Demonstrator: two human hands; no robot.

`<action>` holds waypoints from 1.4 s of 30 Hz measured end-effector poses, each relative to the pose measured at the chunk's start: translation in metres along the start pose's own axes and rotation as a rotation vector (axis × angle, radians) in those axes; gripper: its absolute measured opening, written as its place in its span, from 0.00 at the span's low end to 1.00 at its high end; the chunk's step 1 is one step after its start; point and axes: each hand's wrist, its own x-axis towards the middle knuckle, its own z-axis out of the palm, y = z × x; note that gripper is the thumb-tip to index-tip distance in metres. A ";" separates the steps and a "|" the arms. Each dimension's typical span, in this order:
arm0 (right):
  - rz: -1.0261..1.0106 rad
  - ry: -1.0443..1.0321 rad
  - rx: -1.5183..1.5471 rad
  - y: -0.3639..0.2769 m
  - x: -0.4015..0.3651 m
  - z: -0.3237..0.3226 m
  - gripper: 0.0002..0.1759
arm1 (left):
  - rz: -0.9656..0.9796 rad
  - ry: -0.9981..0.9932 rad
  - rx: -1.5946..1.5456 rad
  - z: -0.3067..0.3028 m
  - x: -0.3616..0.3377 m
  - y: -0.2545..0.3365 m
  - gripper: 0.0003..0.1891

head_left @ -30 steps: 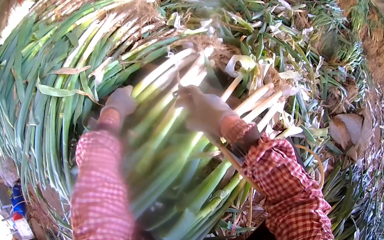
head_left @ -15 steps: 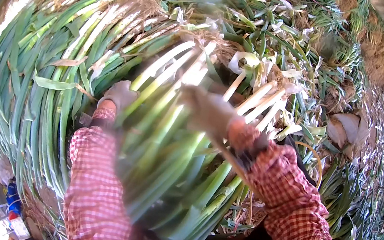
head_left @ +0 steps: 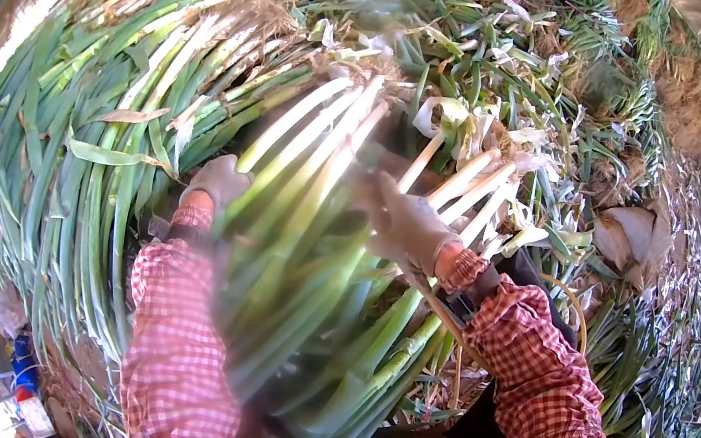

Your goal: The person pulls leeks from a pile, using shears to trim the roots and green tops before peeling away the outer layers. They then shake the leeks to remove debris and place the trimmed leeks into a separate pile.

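My left hand (head_left: pixel 218 181), in a grey glove, is closed at the left edge of a loose bunch of green onions (head_left: pixel 309 163), its fingers against the outermost stalk. The stalks lie slantwise, white root ends away from me and green leaves toward me. Over the right part of this bunch is my right hand (head_left: pixel 408 228), also gloved. Its fingers point up and left and look apart, though their tips are blurred. A thin brown strip (head_left: pixel 438 309) runs below the right wrist. A smear on the view softens the middle of the bunch.
A big heap of green onions (head_left: pixel 63 140) fills the left side. Loose leaves and peelings (head_left: pixel 517 72) cover the far middle, with more stacked onions (head_left: pixel 700 126) at the right. A yellowish hose (head_left: pixel 579 298) curves near my right forearm. A blue item (head_left: pixel 24 362) sits at lower left.
My right hand has moved right and slightly down from the middle stalks, and it shows less motion blur. The left hand has shifted only slightly at the bunch's edge.
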 end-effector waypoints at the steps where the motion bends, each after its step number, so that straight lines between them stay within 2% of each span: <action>1: 0.022 0.027 0.037 0.003 0.005 0.001 0.42 | -0.005 -0.002 -0.004 0.001 0.001 -0.002 0.31; 3: 0.109 0.017 0.101 -0.006 0.001 -0.010 0.43 | -0.003 0.010 -0.015 -0.002 0.001 -0.001 0.30; 5: -0.229 -0.081 0.066 0.003 0.007 0.016 0.43 | 0.003 0.030 -0.051 -0.008 -0.005 -0.004 0.30; 7: -0.305 -0.264 0.075 -0.012 -0.007 0.017 0.45 | 0.011 0.008 -0.101 -0.008 -0.003 -0.006 0.31; 12: 0.148 0.047 0.143 -0.008 0.011 -0.011 0.44 | -0.009 -0.008 -0.061 -0.011 -0.004 -0.002 0.31; 14: 0.071 -0.034 0.103 0.004 0.015 -0.003 0.47 | -0.021 -0.008 -0.034 -0.013 -0.011 0.007 0.31; 20: -0.043 0.012 0.018 0.010 0.038 0.003 0.52 | -0.029 0.020 -0.034 -0.013 -0.007 0.004 0.31; 21: -0.087 0.004 0.153 0.013 0.040 0.002 0.53 | -0.029 0.028 -0.062 -0.012 -0.005 0.000 0.31; 24: -0.129 0.009 0.236 0.023 0.060 0.000 0.52 | -0.026 0.050 -0.076 -0.005 0.005 -0.008 0.29; 25: -0.107 0.053 0.134 0.021 0.065 -0.001 0.51 | -0.037 0.050 -0.076 -0.003 0.006 -0.010 0.29; 28: -0.003 0.151 0.394 0.006 0.052 0.000 0.43 | -0.023 0.065 -0.048 -0.002 0.006 -0.010 0.29; 32: -0.065 0.023 0.115 -0.019 0.023 0.015 0.47 | -0.051 0.112 0.009 0.000 0.001 -0.005 0.29; 36: 0.058 0.083 0.251 -0.017 0.054 0.017 0.48 | -0.041 0.077 -0.022 -0.001 -0.002 -0.003 0.29; 37: 0.030 0.065 0.294 -0.018 0.051 0.016 0.47 | -0.058 0.050 -0.020 -0.002 -0.004 0.000 0.29; 40: -0.043 0.002 0.165 -0.021 0.044 0.024 0.43 | -0.007 0.055 -0.008 0.003 -0.004 -0.001 0.30; 42: 0.095 0.101 0.209 -0.013 0.046 0.013 0.36 | 0.019 0.016 -0.016 0.008 -0.007 0.001 0.31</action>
